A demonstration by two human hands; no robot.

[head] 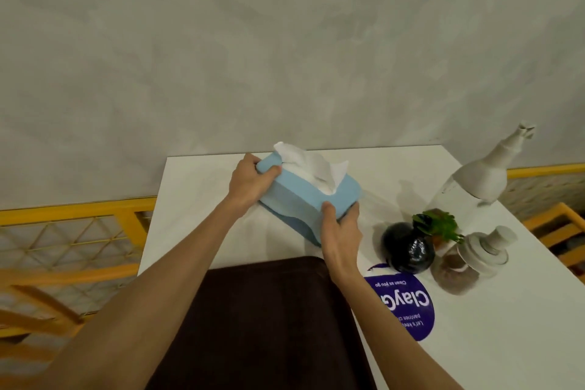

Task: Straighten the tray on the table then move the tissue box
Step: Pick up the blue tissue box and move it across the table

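Tissue box [311, 199] is the item in play now, and both hands are on it. Starting nearest the camera, the dark brown tray [269, 326] is lying at the near edge of the white table [196, 187], looking roughly square to that edge, so the straightening step is probably done. Just beyond it, the right hand [340, 231] is clamping the near end of the box, thumb curled over the top edge and fingers wrapped under and around the corner. Farther out, the left hand [248, 182] is gripping the far end, thumb pressing on the side and fingers folded over the top corner. Between them the pale blue box is sitting tilted, its near-left side apparently raised off the table, with white tissue [304, 165] poking loosely out of the top slot.

It is looking light and fairly rigid, a smooth rounded plastic shell by the look of it, so slipping is the likely risk; an end-to-end hold like this one seems right, keeping clear of the soft tissue. To the right, well apart from the box, a black vase [408, 248], a small green plant [441, 225], a pump jar [468, 263] and a tall white-topped bottle [474, 180] are crowding that side.
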